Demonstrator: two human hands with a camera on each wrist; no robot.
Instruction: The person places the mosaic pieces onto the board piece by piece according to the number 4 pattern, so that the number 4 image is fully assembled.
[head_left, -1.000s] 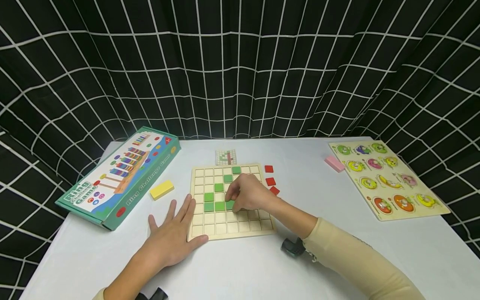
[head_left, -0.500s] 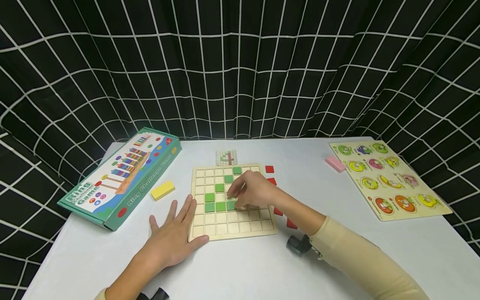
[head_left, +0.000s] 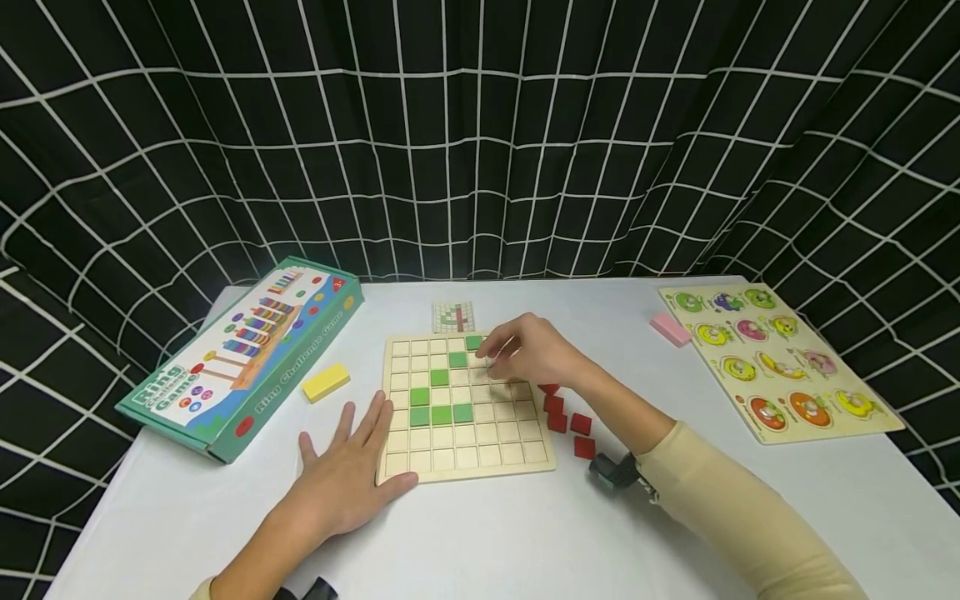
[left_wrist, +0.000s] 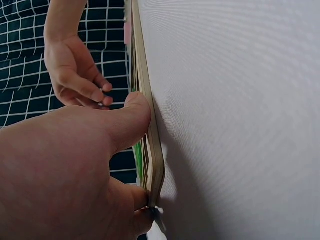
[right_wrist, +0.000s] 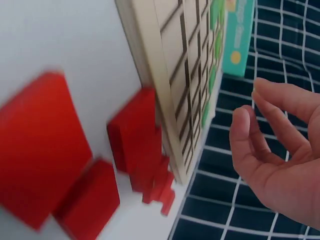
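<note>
L grip (head_left: pixel 341 490) touches grid bd (head_left: pixel 466 456) w/ grn tiles (head_left: pixel 442 415); R grip (head_left: pixel 536 350) above.

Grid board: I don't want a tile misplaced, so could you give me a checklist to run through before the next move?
1. Grid board steadied: ok, the left hand touches its left and near edges.
2. Green tiles in separate squares: ok, for those visible.
3. Red tiles at hand: ok, loose on the table right of the board.
4. Right hand holding a tile: not ok, nothing shows between its fingers.
5. Card uncovered: ok, behind the board.
6. Tiles match card: cannot tell, pattern too small.
</note>
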